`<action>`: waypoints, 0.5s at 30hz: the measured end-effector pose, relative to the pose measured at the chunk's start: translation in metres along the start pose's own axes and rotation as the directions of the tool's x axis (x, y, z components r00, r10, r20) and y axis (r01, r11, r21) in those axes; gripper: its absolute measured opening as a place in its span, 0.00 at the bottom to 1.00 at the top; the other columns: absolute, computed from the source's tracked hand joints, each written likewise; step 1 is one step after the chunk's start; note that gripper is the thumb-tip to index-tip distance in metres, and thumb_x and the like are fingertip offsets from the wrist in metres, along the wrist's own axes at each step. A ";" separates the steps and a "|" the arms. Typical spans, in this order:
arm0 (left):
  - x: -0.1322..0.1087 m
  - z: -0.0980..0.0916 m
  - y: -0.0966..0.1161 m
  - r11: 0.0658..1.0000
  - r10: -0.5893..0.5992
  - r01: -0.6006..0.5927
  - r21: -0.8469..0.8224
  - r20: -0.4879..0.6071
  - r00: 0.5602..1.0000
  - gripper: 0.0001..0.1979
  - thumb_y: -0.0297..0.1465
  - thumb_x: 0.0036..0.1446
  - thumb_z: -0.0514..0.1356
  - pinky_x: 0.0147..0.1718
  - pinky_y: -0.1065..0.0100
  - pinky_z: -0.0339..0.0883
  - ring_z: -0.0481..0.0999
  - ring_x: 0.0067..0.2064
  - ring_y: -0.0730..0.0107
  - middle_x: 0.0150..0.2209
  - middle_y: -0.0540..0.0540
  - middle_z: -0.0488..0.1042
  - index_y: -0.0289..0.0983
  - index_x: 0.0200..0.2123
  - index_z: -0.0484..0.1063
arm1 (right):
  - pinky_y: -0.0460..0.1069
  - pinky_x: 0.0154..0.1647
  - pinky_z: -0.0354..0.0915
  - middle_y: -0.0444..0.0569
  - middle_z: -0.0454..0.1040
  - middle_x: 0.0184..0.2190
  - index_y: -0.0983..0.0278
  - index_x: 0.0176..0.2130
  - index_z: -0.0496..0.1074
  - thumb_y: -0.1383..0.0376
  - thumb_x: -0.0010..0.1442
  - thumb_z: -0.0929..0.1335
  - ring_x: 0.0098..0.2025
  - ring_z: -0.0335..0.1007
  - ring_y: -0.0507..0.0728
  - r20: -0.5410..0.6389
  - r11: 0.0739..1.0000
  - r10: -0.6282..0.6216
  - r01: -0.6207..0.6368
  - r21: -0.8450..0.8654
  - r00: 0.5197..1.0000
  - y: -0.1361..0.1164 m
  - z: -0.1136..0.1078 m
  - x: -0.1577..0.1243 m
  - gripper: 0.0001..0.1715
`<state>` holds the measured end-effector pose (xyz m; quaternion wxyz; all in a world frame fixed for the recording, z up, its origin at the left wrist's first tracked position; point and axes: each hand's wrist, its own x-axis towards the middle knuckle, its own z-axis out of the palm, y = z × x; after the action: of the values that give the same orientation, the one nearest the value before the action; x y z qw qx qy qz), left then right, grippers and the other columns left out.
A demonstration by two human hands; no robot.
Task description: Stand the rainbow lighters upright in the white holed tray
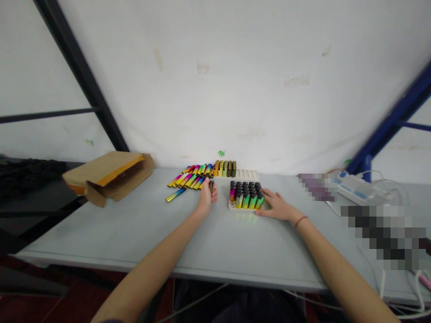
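My left hand [205,199] is closed around a lighter [212,186], whose dark top shows above the fingers. Just beyond it lies a pile of shiny rainbow-coloured metal cases [190,180], with one case [175,194] apart from the rest. To the right, several black-topped lighters [249,200] stand upright in rows in a white tray [232,207]. My right hand [278,205] is open, its spread fingers resting at the right side of that tray.
Behind, a block of gold-toned lighters or cases [225,168] stands beside a white holed tray [248,174]. An open cardboard box [111,172] lies at the left. On the right are a white power strip [360,188] and cables. A wall backs the grey table [141,237].
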<state>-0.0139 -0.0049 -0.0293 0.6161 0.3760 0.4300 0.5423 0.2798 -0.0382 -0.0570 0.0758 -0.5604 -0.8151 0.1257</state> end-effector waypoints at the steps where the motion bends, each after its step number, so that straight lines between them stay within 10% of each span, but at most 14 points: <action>1: 0.000 0.001 -0.001 0.999 0.025 -0.025 0.035 0.015 1.000 0.21 0.50 0.63 0.49 0.15 0.74 0.43 0.48 0.14 0.78 0.14 0.59 0.52 0.41 0.27 0.59 | 0.75 0.71 0.40 0.62 0.50 0.74 0.60 0.72 0.57 0.31 0.57 0.64 0.74 0.45 0.75 0.000 1.000 0.001 -0.001 -0.001 1.000 0.000 0.000 0.000 0.57; 10: -0.004 -0.003 0.007 0.790 0.449 -0.481 0.379 0.177 0.876 0.08 0.37 0.56 0.66 0.35 0.72 0.65 0.72 0.40 0.69 0.37 0.47 0.73 0.38 0.34 0.74 | 0.73 0.71 0.40 0.64 0.51 0.73 0.63 0.71 0.59 0.31 0.57 0.64 0.74 0.45 0.74 -0.004 1.000 0.004 -0.004 -0.008 1.000 0.000 0.001 0.001 0.57; 15: 0.001 -0.010 0.007 0.790 0.370 -0.489 0.370 0.349 0.861 0.10 0.35 0.51 0.69 0.37 0.69 0.69 0.75 0.40 0.65 0.38 0.44 0.78 0.37 0.36 0.79 | 0.74 0.71 0.41 0.64 0.51 0.73 0.62 0.70 0.60 0.32 0.57 0.64 0.74 0.45 0.74 -0.004 1.000 0.005 -0.005 -0.004 1.000 -0.001 0.000 0.000 0.56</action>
<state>-0.0257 -0.0032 -0.0262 0.4226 0.6627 0.3610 0.5019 0.2791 -0.0384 -0.0566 0.0762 -0.5628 -0.8138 0.1230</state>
